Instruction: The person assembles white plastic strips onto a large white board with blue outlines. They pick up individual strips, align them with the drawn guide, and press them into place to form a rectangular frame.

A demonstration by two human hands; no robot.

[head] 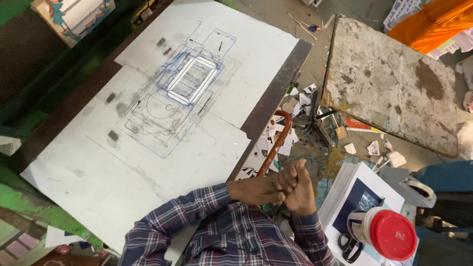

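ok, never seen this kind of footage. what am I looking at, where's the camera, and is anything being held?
There is no machine here. One camera sits on a person's head and looks straight down, so the checked sleeves at the bottom belong to the wearer. The left hand and right hand are clasped together, fingers wrapped around each other, just off the right edge of the table. Neither seems to hold any object, though the palms are hidden.

On the table lies a big white sheet marked with blue and grey box outlines. Right beside the hands, a red-brown curved bar rises from the floor, which is littered with paper scraps. To the right stand a worn, stained board, a stack of printed paper, a white jar with a red lid and black scissors.
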